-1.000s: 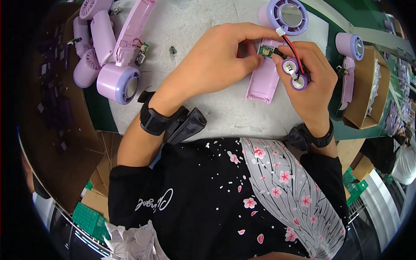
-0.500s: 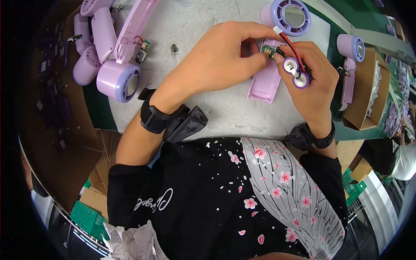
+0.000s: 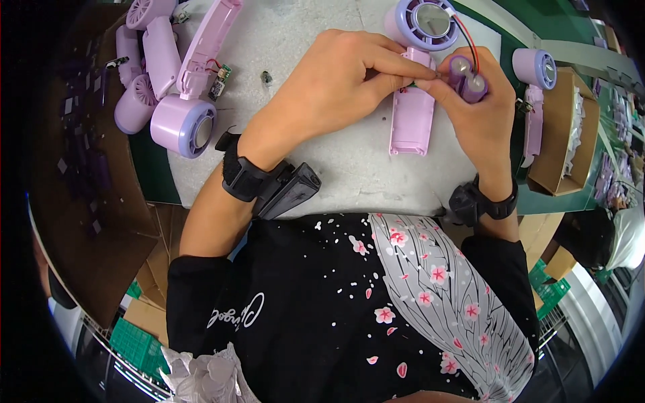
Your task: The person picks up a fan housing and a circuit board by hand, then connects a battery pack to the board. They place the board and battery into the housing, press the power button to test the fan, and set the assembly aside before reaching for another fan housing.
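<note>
Far left, we see a big brown cardboard box (image 3: pixel 124 262), dim inside, with dark purplish pieces and small pale patches lying in it. Beside it sits a cluster of lilac fan bodies (image 3: pixel 161 57), and next to them a long fan shell (image 3: pixel 208 40) with a small circuit board (image 3: pixel 220 82) dangling on its red wire; these hold their places from a second ago. Now the left hand (image 3: pixel 336 87) over the white foam sheet (image 3: pixel 322 178): its thumb and index finger are drawn together across the top of the lilac handle shell (image 3: pixel 411 124), right against the other hand's thumb. We can't tell what, if anything, they pinch. The green board that was plain to us there earlier is almost covered! The shell stands straighter too, below its round fan head (image 3: pixel 430 25). Over to the right hand (image 3: pixel 480 104), curled around two purple battery cells (image 3: pixel 468 79): they've risen and tipped, and we see more of their sides than before. The red wire (image 3: pixel 470 43) arcs up, and its white connector (image 3: pixel 451 12) now shows over the fan head's rim, off the left fingertip. Far right, past another fan (image 3: pixel 534 67), an open cardboard box (image 3: pixel 547 180) holds whitish, crinkled material.
</note>
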`<state>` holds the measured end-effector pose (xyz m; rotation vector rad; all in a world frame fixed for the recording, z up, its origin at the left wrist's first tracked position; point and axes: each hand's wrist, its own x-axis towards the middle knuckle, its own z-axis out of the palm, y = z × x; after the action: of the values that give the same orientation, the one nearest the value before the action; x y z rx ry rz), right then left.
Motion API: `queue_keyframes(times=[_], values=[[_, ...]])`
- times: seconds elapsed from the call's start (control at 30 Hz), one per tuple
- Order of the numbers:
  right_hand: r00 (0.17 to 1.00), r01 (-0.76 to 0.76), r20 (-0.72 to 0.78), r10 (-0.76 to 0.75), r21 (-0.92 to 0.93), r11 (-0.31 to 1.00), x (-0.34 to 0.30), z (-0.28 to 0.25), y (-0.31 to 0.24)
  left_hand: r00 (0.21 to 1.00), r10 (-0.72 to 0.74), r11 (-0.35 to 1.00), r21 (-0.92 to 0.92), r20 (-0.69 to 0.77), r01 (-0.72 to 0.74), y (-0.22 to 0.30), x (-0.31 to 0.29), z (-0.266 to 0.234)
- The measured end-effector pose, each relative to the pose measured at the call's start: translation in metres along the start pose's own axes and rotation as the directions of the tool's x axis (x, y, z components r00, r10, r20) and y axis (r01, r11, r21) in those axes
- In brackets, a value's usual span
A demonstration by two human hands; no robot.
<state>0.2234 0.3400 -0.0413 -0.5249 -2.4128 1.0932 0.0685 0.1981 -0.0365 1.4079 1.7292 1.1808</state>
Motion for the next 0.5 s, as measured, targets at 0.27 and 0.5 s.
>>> queue_keyframes(times=[0.27,0.5], values=[[0.89,-0.455,0.317,0.328,0.565,0.688,0.009,-0.026,0.002,0.999,0.038,0.997,0.071,-0.01,-0.037,0.002,-0.002,0.001],[0.927,-0.35,0.248,0.28,0.311,0.884,0.002,-0.018,-0.014,0.992,-0.126,0.992,-0.016,-0.02,0.125,0.006,-0.006,0.002]])
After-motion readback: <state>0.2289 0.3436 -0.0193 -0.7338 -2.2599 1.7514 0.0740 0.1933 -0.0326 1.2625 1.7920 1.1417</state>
